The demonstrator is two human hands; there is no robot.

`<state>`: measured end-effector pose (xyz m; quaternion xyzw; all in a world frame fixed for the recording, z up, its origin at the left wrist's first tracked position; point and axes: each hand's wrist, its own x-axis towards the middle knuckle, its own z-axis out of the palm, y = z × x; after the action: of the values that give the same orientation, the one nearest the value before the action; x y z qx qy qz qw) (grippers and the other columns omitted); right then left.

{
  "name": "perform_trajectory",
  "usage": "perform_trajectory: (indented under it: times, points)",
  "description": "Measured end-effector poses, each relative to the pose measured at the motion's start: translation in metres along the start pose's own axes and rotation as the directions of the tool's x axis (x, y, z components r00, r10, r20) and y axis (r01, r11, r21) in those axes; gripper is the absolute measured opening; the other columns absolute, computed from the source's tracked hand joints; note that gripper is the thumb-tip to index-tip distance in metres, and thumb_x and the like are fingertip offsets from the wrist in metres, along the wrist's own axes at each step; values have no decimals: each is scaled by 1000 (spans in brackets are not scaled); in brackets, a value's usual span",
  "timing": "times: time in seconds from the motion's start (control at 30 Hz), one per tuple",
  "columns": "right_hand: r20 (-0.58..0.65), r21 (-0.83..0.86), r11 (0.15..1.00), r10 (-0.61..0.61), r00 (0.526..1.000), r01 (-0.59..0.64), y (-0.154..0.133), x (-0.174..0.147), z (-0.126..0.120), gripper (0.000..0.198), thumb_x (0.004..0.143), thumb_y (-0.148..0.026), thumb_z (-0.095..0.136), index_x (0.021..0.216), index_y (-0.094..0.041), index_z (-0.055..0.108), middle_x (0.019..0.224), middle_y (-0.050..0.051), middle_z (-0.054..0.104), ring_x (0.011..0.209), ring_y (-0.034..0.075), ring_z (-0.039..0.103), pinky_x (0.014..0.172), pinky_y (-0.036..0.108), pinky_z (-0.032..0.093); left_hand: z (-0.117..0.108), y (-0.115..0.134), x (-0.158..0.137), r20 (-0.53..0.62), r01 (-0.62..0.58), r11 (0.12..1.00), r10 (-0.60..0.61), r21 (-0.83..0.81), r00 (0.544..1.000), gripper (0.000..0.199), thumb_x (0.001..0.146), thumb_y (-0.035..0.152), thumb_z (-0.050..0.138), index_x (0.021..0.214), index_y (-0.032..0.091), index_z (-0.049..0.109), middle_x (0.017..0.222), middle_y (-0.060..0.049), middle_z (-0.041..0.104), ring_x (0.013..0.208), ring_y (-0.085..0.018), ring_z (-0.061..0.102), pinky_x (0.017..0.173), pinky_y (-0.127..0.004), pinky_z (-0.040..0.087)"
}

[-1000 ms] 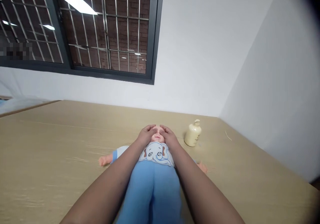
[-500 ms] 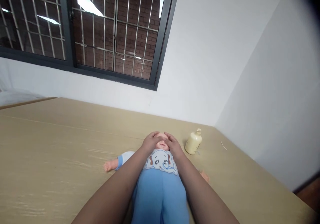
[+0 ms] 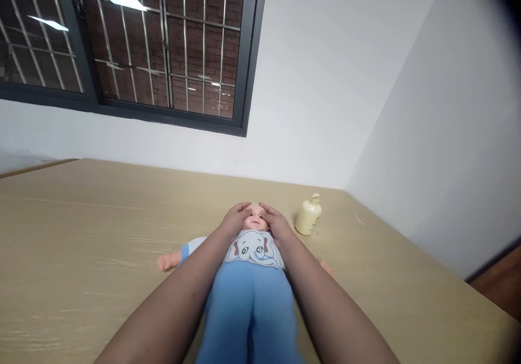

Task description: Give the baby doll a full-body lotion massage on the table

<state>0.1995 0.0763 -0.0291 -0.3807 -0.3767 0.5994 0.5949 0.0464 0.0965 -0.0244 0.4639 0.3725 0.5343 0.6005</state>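
In the head view, the doll (image 3: 252,285) lies on its back on the table (image 3: 101,234), its head (image 3: 255,223) between the person's 2 hands and its body running toward 6 o'clock between the 2 forearms. Seen from that head, the left hand (image 3: 235,219) sits at 9 o'clock and the right hand (image 3: 279,225) at 3 o'clock, both touching it.

Each hand is partly open and cupped, fingers slightly bent along the side of the head, with the tips near its top at 11 and 1 o'clock. The 2 thumbs angle inward across the eyes, their tips apart, leaving the nose and mouth in sight. Neither hand is closed around anything; how firmly they press, I cannot tell.

The doll wears blue trousers and a white top with an elephant patch (image 3: 254,247). Its arms spread outward: 1 small hand (image 3: 169,261) shows at 8 o'clock, the other at 4 o'clock, partly behind the right forearm. Beyond the right hand, at 3 o'clock, a cream pump bottle (image 3: 308,218) stands upright, near but not touching.
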Motion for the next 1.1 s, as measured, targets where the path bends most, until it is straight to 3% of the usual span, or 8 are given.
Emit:
perform_trajectory:
  times: [0.27, 0.37, 0.5, 0.67, 0.9, 1.1]
  points:
    - [53, 6, 996, 88, 995, -88, -10, -6, -5, 59, 70, -17, 71, 127, -23, 61, 113, 8, 71, 93, 22, 69, 86, 39, 54, -4, -3, 1, 16, 16, 995, -14, -102, 1000, 39, 73, 23, 72, 111, 17, 71, 123, -15, 67, 107, -27, 66, 92, -39, 53]
    - [54, -62, 998, -2, 999, 6, -5, -3, -2, 58, 68, -24, 78, 124, -21, 62, 113, 8, 71, 98, 23, 68, 90, 40, 53, -3, 1, -2, 24, 1, 996, 2, -92, 1000, 38, 75, 25, 70, 111, 16, 70, 122, -15, 68, 106, -27, 66, 91, -39, 53]
    - [51, -281, 942, -176, 983, 183, 1, 4, -1, 56, 65, -37, 82, 115, -19, 65, 109, 6, 71, 98, 22, 66, 91, 39, 52, 0, 8, -7, 41, -32, 999, 32, -4, 999, 43, 68, 28, 79, 108, 15, 69, 108, -12, 71, 98, -26, 67, 88, -37, 52]
    - [58, -365, 902, -224, 973, 230, 4, 8, -2, 48, 70, -44, 77, 111, -20, 65, 103, 5, 71, 95, 20, 66, 88, 37, 52, 0, 8, -6, 27, -52, 994, 50, 93, 998, 45, 65, 33, 82, 105, 17, 68, 101, -9, 71, 93, -25, 66, 84, -37, 51]
    - [49, -248, 953, -170, 984, 177, 3, 6, 0, 40, 73, -40, 72, 109, -23, 66, 100, 4, 72, 91, 21, 67, 86, 38, 53, 0, 4, -2, 32, -55, 993, 52, 104, 998, 38, 73, 33, 73, 108, 17, 69, 108, -10, 71, 98, -25, 66, 87, -36, 50]
    - [52, -57, 998, -11, 999, 14, -5, -4, 3, 47, 68, -23, 69, 115, -24, 63, 106, 5, 72, 97, 24, 68, 88, 43, 54, 0, 4, -3, -4, -36, 999, 36, 30, 999, 33, 76, 26, 66, 107, 16, 70, 116, -12, 70, 106, -26, 65, 90, -35, 51]
